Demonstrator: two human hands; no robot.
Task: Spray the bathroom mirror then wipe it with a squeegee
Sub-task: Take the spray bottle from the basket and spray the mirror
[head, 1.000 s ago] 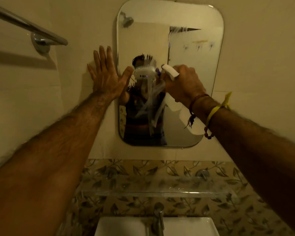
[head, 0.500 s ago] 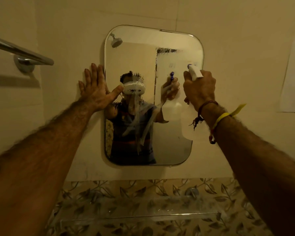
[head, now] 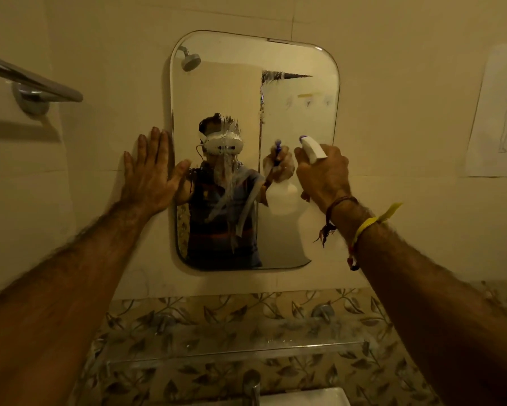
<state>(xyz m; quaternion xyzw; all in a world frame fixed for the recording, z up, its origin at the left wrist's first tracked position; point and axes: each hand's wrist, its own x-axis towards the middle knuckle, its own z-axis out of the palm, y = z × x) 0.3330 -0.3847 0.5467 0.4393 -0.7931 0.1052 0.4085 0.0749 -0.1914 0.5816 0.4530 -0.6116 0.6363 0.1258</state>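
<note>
The bathroom mirror (head: 225, 83), a rounded rectangle on the cream wall, has wet streaks running down its middle. My right hand (head: 324, 177) grips a white spray bottle (head: 313, 149) with a blue nozzle, held close to the mirror's right half; the nozzle points at the glass. The bottle's lower body is mostly hidden behind my hand. My left hand (head: 149, 174) lies flat with spread fingers on the wall at the mirror's left edge, thumb over the glass. No squeegee is in view.
A chrome towel bar (head: 32, 80) juts from the wall at upper left. A sheet of paper (head: 495, 112) hangs on the wall at right. Below the mirror are a glass shelf (head: 234, 347), a tap (head: 252, 382) and a white basin (head: 305, 398).
My right hand with the bottle has moved from the mirror's middle to its right half. The left hand has stayed on the wall. The view tilted up, then partly back down.
</note>
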